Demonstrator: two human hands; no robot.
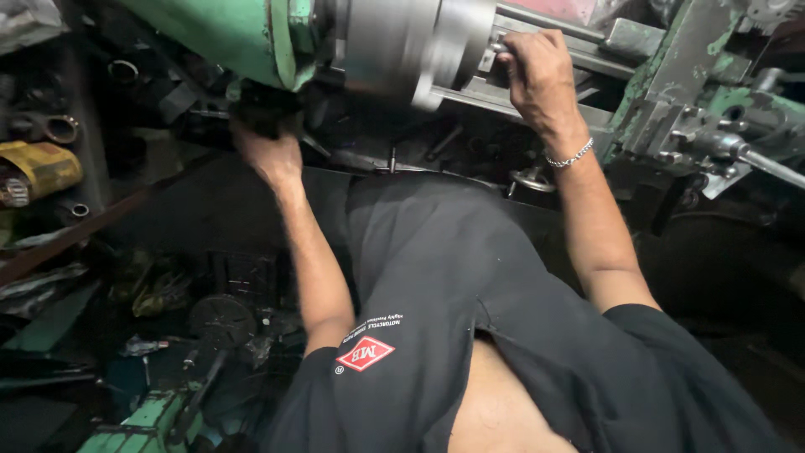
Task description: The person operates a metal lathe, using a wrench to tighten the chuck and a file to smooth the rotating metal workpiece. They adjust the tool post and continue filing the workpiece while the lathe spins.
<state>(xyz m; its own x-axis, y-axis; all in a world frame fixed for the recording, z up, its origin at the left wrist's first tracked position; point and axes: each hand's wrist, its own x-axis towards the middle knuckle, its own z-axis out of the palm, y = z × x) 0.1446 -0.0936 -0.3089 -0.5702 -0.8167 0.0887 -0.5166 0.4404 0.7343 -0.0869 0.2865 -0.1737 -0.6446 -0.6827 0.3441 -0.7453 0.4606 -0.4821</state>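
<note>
I stand over a green metal lathe (pixel 226 33). Its large grey chuck (pixel 394 46) is blurred. My right hand (pixel 537 75), with a chain bracelet at the wrist, rests by the chuck's right face, fingers curled over a small metal piece there. My left hand (pixel 268 151) reaches under the green headstock and closes around a dark lever or handle (pixel 260 113) that is mostly hidden in shadow. My dark shirt fills the lower middle of the view.
The lathe's tool post and carriage (pixel 713 126) with a protruding steel handle (pixel 771 168) sit at right. A small handwheel (pixel 531 179) is below the bed. Cluttered metal parts, rings and a yellow object (pixel 42 168) lie at left; a green machine part (pixel 142 424) lies low on the floor.
</note>
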